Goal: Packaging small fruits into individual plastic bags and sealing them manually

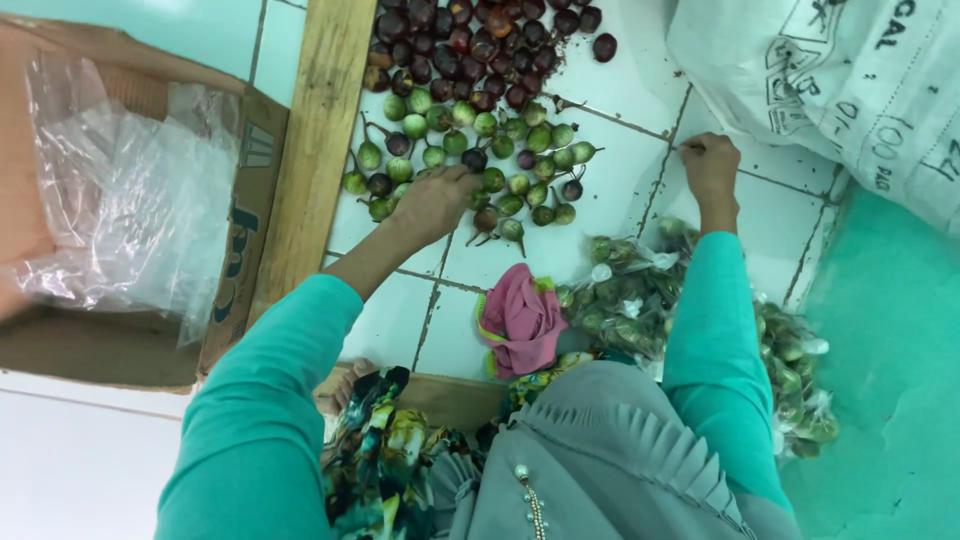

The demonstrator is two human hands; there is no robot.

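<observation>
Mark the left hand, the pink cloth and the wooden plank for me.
left hand [437, 203]: head view, on the back of the hand, over the small green fruits.
pink cloth [520, 318]: head view, on its crumpled middle.
wooden plank [318, 130]: head view, on its bare flat face, mid-length.

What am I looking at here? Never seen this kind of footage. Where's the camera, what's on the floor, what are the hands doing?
There is no machine: a person wears one camera on the head, looking down at their own two bare hands in teal sleeves. The left hand rests on a pile of small green round fruits on the white tiled floor; whether it grips one cannot be told. Beyond these lies a heap of dark red fruits. The right hand touches the floor by a white woven sack, holding nothing visible. Near the knees lie a pink cloth and clear bags of fruits. On the left are a wooden plank and a cardboard box lined with plastic.
</observation>
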